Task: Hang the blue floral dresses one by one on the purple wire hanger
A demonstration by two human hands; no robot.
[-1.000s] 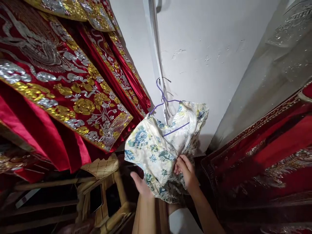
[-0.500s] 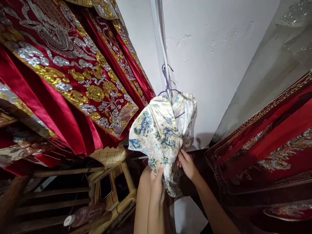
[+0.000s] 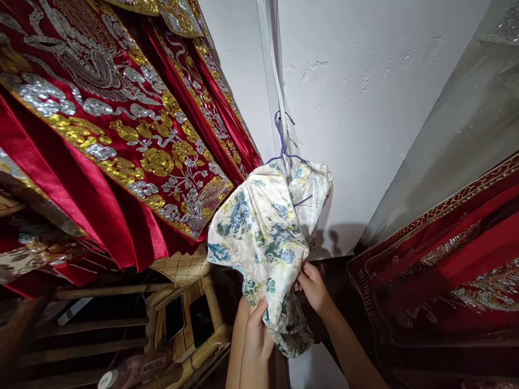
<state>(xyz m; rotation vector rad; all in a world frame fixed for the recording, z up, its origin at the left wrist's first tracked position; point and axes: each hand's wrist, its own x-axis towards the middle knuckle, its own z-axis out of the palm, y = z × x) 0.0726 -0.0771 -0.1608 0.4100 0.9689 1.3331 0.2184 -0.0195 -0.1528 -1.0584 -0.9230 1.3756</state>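
Gently, the left hand (image 3: 256, 330) pinches the floral blouse (image 3: 270, 237) low on its front, thumb uppermost, while the right hand (image 3: 313, 285) pinches its edge opposite. The blouse hangs from a purple hanger (image 3: 283, 148), its hook at a pale post (image 3: 266, 43) before the white wall (image 3: 348, 129). Leftward hangs red embroidered cloth (image 3: 158, 162), above a bamboo chair (image 3: 217, 336); a bottle (image 3: 140, 367) lies near.
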